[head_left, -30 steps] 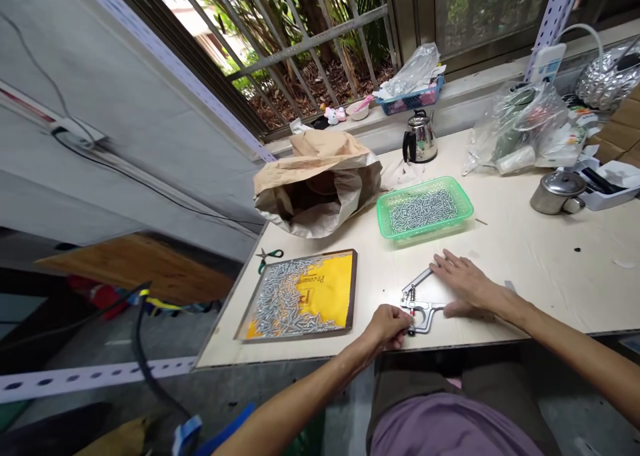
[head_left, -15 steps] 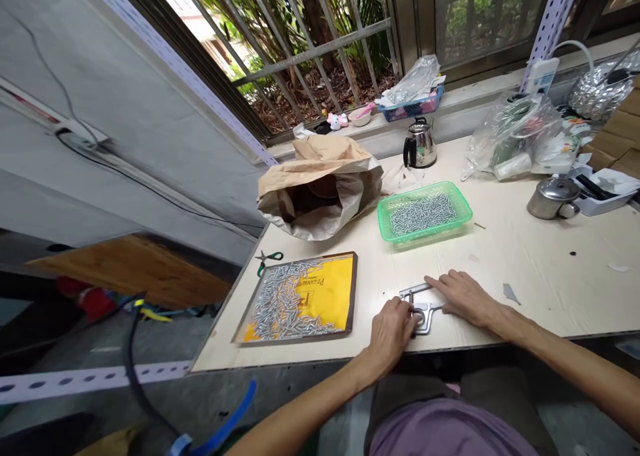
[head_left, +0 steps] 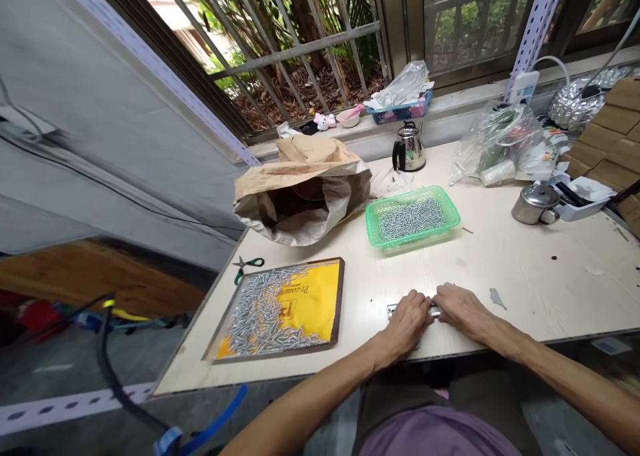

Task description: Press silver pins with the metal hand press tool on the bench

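Observation:
A silver metal fitting lies on the table near its front edge, mostly covered by my hands; a flat end of the metal fitting [head_left: 391, 310] shows at the left. My left hand [head_left: 409, 321] is closed over its middle, with the fingers curled down onto it. Close beside it, my right hand [head_left: 461, 313] has its fingers bent and pressed together at the fitting's right end. What lies beneath the fingers is hidden. To the left sits a shallow tray [head_left: 341, 303] with a yellow sheet and many small silver screws or pins on it.
Beyond my hands stands a green basket [head_left: 373, 239] of similar silver pieces. A paper bag [head_left: 300, 156] gapes open at the back left. Green-handled scissors [head_left: 247, 264] lie by the tray. A kettle [head_left: 410, 149], a lidded steel cup [head_left: 535, 206] and plastic bags [head_left: 500, 143] stand farther back.
My hands have come closer together and now cover most of the metal fitting, whose arms and spring showed before. My right fingers, earlier stretched out, are bent. The view has shifted slightly right.

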`<state>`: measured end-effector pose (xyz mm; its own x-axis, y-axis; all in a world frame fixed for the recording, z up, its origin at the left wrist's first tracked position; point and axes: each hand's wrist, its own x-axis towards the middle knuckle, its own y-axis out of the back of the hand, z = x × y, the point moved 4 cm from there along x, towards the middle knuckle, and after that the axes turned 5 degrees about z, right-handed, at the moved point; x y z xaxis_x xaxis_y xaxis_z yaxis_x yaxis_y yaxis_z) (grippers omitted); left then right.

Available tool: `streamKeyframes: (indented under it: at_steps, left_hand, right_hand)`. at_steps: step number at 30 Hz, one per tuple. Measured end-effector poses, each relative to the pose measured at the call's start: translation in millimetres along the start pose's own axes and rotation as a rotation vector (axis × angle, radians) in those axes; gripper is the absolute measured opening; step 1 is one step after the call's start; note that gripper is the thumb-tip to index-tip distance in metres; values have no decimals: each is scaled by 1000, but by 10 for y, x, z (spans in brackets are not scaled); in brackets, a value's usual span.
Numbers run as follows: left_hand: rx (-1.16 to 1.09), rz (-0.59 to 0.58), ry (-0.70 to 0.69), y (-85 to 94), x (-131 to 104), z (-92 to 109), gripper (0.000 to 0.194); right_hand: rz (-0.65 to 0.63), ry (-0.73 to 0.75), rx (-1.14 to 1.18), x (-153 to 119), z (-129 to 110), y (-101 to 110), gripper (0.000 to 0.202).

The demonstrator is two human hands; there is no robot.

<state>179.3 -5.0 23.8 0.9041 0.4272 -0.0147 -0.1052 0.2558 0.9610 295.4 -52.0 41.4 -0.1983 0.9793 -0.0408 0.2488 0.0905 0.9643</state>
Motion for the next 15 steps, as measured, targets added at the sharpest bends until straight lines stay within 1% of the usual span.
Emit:
streamKeyframes:
  at_steps: [1, 3, 6, 7, 8, 10, 11, 12, 13, 14, 15]
  left_hand:
    - [-5, 2, 5, -22, 1, 3, 11]
    - [-16, 8, 8, -53, 14, 2, 8]
    - [-18, 41, 20, -58, 34, -9, 10]
    - [-17, 72, 27, -43, 29, -13, 15]
    - [-16, 119, 31, -19, 10, -18, 22]
    - [-21, 251, 43, 56, -83, -35, 32]
    - [-29, 323, 58, 102, -161, -52, 31]
    - [-41, 388, 86, 147, -258, -78, 25]
    - [-55, 435, 125, 188, -370, -112, 19]
    - [-71, 465, 171, 222, -490, -150, 17]
    - [-86, 479, 219, 247, -614, -188, 18]
  right_hand:
    - [10, -2, 5, 0, -15, -10, 5]
    - [33, -7, 16, 4, -33, -23, 8]
    - [27, -27, 10, 36, 0, -22, 6]
    - [19, -27, 14, 53, 28, -11, 15]
    - [15, -21, 26, 70, 62, 5, 29]
    - [23, 16, 65, 97, 131, 53, 59]
    - [41, 38, 82, 106, 158, 85, 70]
    - [72, 61, 94, 113, 172, 122, 74]
    - [111, 87, 104, 118, 165, 160, 69]
    - [150, 116, 113, 124, 134, 195, 58]
    - [184, 148, 120, 135, 77, 222, 46]
